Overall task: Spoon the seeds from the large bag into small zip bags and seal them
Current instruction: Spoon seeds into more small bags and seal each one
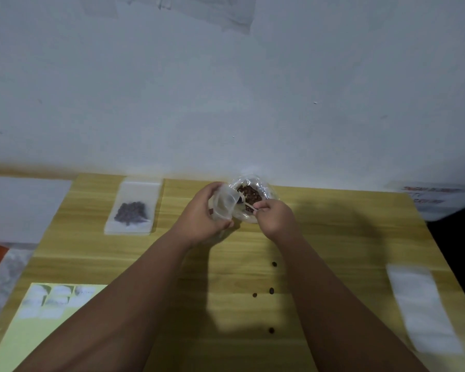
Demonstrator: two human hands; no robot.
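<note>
The large clear bag (263, 187) stands open at the far edge of the wooden table (333, 237), with dark brown seeds (249, 193) showing inside. My left hand (203, 214) holds a small clear zip bag (222, 206) with its mouth open, right beside the large bag. My right hand (275, 217) pinches a thin pale spoon (246, 202) whose bowl reaches toward the small bag's mouth. A filled small bag (132, 210) of seeds lies flat at the far left.
Several loose seeds (271, 290) lie on the table in front of me. A stack of flat white bags (424, 307) lies at the right edge. A yellow sheet (38, 331) with pictures sits at the near left. The white wall is directly behind the table.
</note>
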